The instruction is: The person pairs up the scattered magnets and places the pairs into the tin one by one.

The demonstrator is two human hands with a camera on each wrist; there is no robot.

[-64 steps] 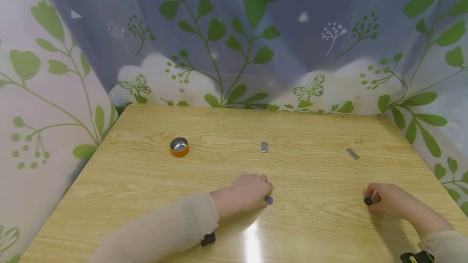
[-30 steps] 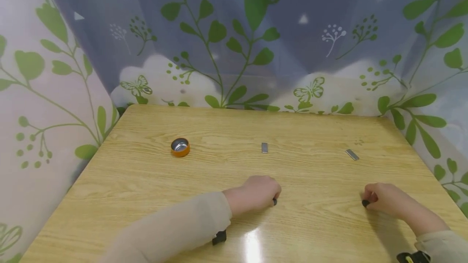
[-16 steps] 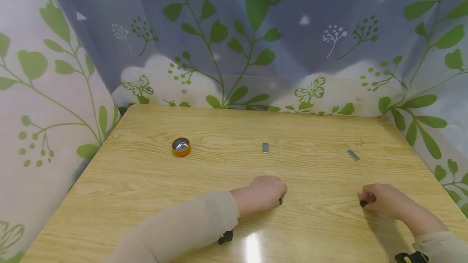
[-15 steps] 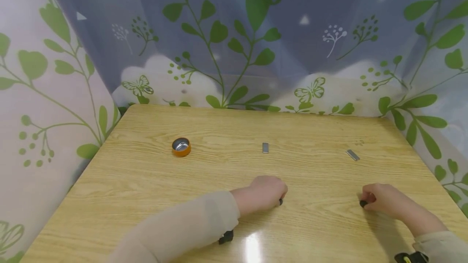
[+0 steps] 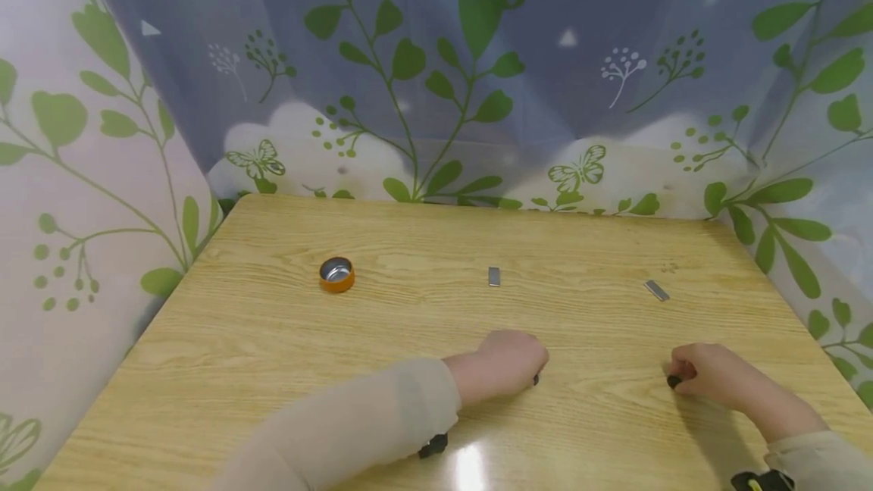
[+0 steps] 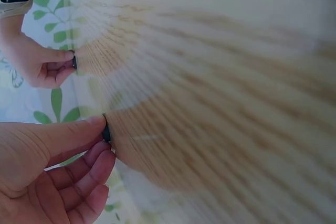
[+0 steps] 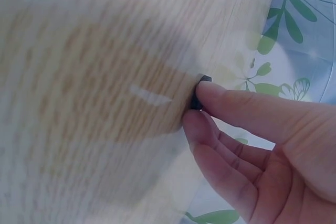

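My left hand [image 5: 508, 362] pinches a small dark disc [image 6: 107, 135] between thumb and fingertips, low over the wooden table. In the head view only a sliver of that disc shows beyond the fingers. Across a short gap to the right, my right hand [image 5: 716, 373] pinches a second small black disc [image 5: 674, 381]. The right wrist view shows this disc on edge, gripped by thumb and index finger close to the tabletop. Both discs lie roughly level with each other, on the facing sides of the two hands, and stand apart.
An orange cup with a shiny metal inside [image 5: 337, 285] stands at the back left of the wooden table [image 5: 273, 354]. Two small grey rectangular pieces lie farther back: one upright-set piece [image 5: 494, 276] near the middle, one slanted piece [image 5: 657, 290] at right. Leaf-patterned cloth [image 5: 546, 97] surrounds the table.
My left hand has slid right with its disc, whose flat face showed earlier. My right hand has shifted slightly left with its disc, so the gap between them has narrowed.
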